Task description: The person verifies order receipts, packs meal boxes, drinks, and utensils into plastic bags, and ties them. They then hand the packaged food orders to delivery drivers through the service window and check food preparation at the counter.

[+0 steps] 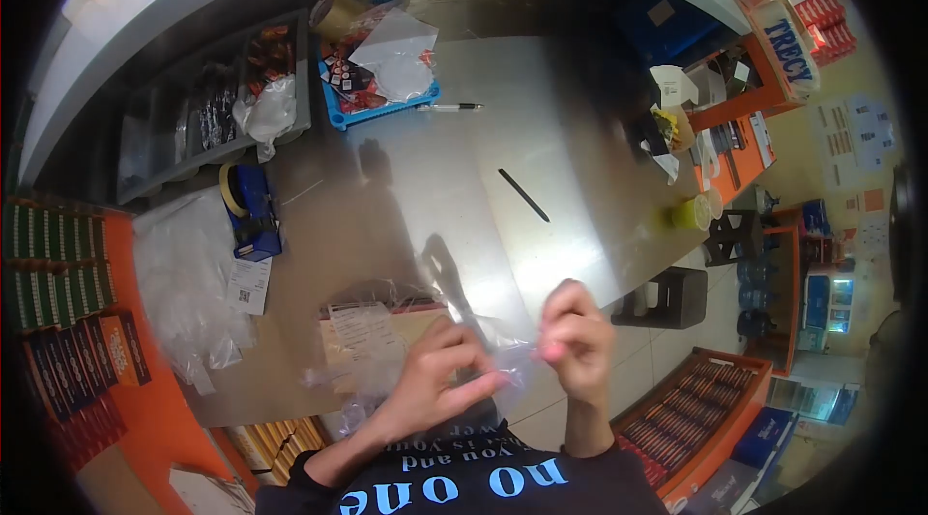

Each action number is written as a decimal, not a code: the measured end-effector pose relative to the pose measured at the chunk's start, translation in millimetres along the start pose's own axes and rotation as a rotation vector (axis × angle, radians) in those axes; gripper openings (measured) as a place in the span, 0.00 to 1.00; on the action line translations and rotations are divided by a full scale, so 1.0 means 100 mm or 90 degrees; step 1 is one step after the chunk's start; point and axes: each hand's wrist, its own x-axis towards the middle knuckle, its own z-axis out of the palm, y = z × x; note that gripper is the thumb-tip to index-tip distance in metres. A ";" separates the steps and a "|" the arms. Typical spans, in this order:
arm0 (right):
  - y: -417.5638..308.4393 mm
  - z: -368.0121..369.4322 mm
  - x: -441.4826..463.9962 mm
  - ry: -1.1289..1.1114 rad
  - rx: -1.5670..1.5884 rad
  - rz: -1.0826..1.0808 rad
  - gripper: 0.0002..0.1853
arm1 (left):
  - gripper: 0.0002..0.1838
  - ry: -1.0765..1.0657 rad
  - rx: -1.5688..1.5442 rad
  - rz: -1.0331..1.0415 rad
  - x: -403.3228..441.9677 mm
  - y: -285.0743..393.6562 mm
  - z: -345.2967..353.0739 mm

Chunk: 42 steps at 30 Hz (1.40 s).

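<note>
A clear plastic bag (512, 360) stretches between my two hands near the table's front edge. My left hand (440, 375) pinches one part of the bag, fingers closed. My right hand (577, 341) is raised a little to the right, its fingertips pressed together on another part of the plastic. Left of my left hand, the plastic lies around or over a brown paper package (396, 326) with a printed receipt (360, 333) on it. I cannot tell whether the package is inside the same bag.
Plastic bags (188, 273), a blue tape dispenser (256, 210) and another receipt (248, 285) lie left. Behind are a grey compartment tray (174, 162), a blue basket (387, 109) with sachets and a pen (452, 108). A black stick (524, 196) lies mid-table; a yellow-green cup (690, 214) stands right.
</note>
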 end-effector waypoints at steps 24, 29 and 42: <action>0.63 -2.25 0.76 -0.149 0.238 -0.060 0.13 | 0.12 0.106 -0.318 -0.102 1.78 -0.03 1.87; 0.89 -2.23 0.55 -0.209 0.210 0.142 0.14 | 0.08 0.105 -0.512 0.016 1.83 0.05 1.87; 0.82 -2.33 0.51 0.372 0.164 0.026 0.15 | 0.12 0.153 -0.411 -0.137 1.78 -0.18 2.61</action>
